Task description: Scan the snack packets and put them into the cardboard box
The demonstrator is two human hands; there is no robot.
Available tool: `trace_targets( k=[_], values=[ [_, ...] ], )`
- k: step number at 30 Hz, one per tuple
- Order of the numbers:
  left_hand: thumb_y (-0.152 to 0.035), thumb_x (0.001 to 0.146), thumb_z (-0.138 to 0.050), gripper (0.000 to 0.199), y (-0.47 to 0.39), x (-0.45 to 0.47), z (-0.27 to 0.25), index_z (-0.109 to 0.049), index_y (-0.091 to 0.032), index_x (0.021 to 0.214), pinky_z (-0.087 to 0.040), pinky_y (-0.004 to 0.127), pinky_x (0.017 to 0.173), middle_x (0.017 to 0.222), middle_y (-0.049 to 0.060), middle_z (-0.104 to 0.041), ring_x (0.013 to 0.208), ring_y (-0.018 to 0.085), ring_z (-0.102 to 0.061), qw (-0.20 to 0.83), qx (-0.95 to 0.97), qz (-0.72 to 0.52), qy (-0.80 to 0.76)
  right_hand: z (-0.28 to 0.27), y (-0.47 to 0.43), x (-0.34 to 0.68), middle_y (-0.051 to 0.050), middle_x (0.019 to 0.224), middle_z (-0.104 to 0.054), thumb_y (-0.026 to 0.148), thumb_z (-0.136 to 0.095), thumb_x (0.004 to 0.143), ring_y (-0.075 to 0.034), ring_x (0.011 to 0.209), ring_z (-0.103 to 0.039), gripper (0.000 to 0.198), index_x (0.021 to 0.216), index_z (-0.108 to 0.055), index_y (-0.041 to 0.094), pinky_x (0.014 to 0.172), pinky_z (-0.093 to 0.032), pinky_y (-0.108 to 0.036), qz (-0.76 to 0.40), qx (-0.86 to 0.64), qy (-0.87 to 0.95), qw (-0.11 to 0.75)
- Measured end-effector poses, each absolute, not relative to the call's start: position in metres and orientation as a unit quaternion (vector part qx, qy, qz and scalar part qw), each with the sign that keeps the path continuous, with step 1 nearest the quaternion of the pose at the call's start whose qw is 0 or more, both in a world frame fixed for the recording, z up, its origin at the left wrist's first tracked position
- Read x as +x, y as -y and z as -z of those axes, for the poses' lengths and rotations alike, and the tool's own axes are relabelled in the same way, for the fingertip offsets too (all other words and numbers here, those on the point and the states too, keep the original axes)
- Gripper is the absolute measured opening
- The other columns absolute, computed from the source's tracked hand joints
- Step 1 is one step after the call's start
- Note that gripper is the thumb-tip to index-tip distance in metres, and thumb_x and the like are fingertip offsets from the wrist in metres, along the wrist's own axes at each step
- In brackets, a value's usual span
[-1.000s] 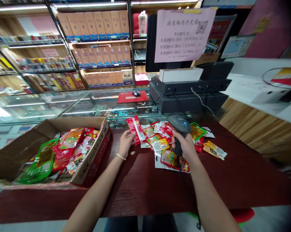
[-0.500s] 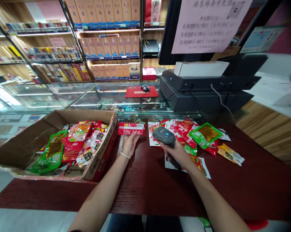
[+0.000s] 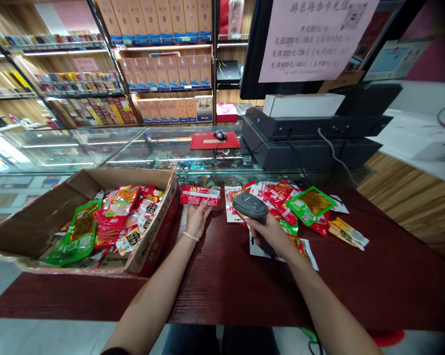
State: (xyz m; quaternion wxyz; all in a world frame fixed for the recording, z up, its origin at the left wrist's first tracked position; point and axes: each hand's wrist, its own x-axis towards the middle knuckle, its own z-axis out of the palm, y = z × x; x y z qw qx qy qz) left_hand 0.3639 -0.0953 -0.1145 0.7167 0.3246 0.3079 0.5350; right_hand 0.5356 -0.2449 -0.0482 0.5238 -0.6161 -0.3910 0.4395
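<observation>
My left hand point(image 3: 197, 220) has its fingers at the near edge of a red snack packet point(image 3: 200, 195), which it holds with a white barcode label facing up. A pale band circles that wrist. In my right hand point(image 3: 269, 232) is a dark grey barcode scanner point(image 3: 250, 205), gripped by its handle, its head pointing left towards the packet. Beneath and behind the scanner lies a pile of red, white and green snack packets point(image 3: 311, 204). Left of my hands, an open cardboard box point(image 3: 18, 222) holds several more packets point(image 3: 115, 217).
A yellow packet point(image 3: 348, 233) lies at the right on the dark red table point(image 3: 215, 291). Behind it stand a glass counter point(image 3: 126, 148), a red mat point(image 3: 200, 140) with a mouse point(image 3: 220, 134), and a monitor point(image 3: 254, 64) above black boxes point(image 3: 311, 153). Stocked shelves point(image 3: 166, 47) line the back.
The red packet has tilted slightly in my left hand. My right hand keeps the scanner in nearly the same position, and the whole view has shifted a little.
</observation>
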Motion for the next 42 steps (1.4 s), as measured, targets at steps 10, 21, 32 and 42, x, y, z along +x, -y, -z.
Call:
trace_targets(
  k=[10,21,32,42],
  values=[
    [-0.042,0.069,-0.081,0.043,0.116,0.372,0.078,-0.053,-0.017,0.092,-0.057,0.031,0.071,0.084,0.005,-0.072,0.074,0.018,-0.070,0.598,0.446,-0.552,-0.373,0.048,0.244,0.546,0.003,0.047,-0.053,0.053,-0.075,0.076,-0.010,0.035,-0.047,0.042,0.062,-0.053,0.020,0.035,-0.037,-0.022,-0.405,-0.551,0.410,0.603],
    [-0.032,0.091,-0.059,0.025,0.148,0.232,-0.068,-0.067,-0.026,0.114,-0.051,0.030,0.083,0.099,0.005,-0.075,0.090,0.022,-0.071,-0.021,0.720,-0.494,-0.487,0.042,0.248,0.543,0.002,0.050,-0.054,0.052,-0.082,0.069,-0.010,0.036,-0.048,0.041,0.064,-0.056,0.020,0.033,-0.038,-0.022,-0.419,-0.535,0.378,0.629],
    [-0.019,0.089,-0.051,0.042,0.107,0.164,-0.023,-0.064,-0.019,0.128,-0.052,0.041,0.096,0.124,0.012,-0.070,0.112,0.030,-0.067,-0.053,0.801,-0.252,-0.540,0.045,0.248,0.553,0.002,0.051,-0.056,0.049,-0.082,0.070,-0.012,0.036,-0.049,0.036,0.068,-0.058,0.021,0.033,-0.040,-0.024,-0.417,-0.539,0.356,0.639],
    [-0.034,0.093,-0.053,0.035,0.148,0.282,-0.036,-0.067,-0.023,0.122,-0.051,0.038,0.096,0.118,0.008,-0.073,0.107,0.026,-0.068,0.057,0.873,-0.315,-0.369,0.014,0.268,0.590,0.004,0.051,-0.056,0.046,-0.075,0.075,-0.010,0.036,-0.048,0.033,0.066,-0.054,0.022,0.035,-0.039,-0.022,-0.340,-0.532,0.353,0.691]
  ],
)
